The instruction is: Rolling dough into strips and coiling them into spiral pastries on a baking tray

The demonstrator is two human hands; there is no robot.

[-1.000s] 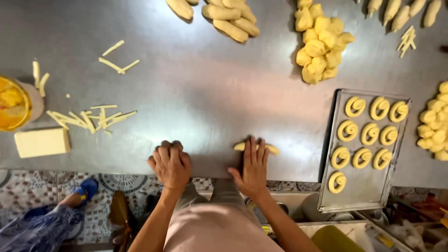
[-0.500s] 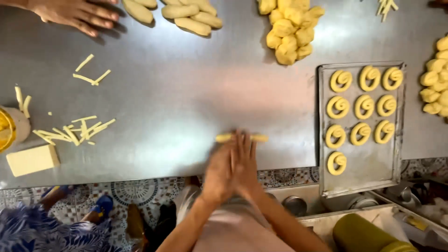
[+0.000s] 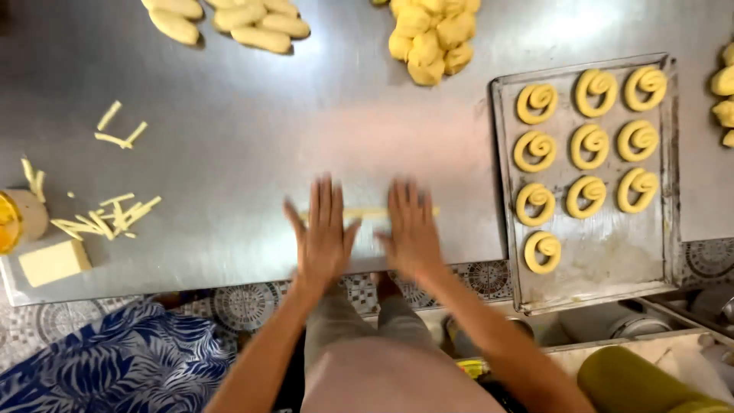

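Yellow dough rope (image 3: 371,213) lies under both flat palms: left hand (image 3: 323,233) and right hand (image 3: 411,229) press it against the steel surface (image 3: 245,145), fingers spread, so it rolls thin.

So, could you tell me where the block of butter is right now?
In the head view, the block of butter lies at the table's near-left corner, beside the yellow tub.
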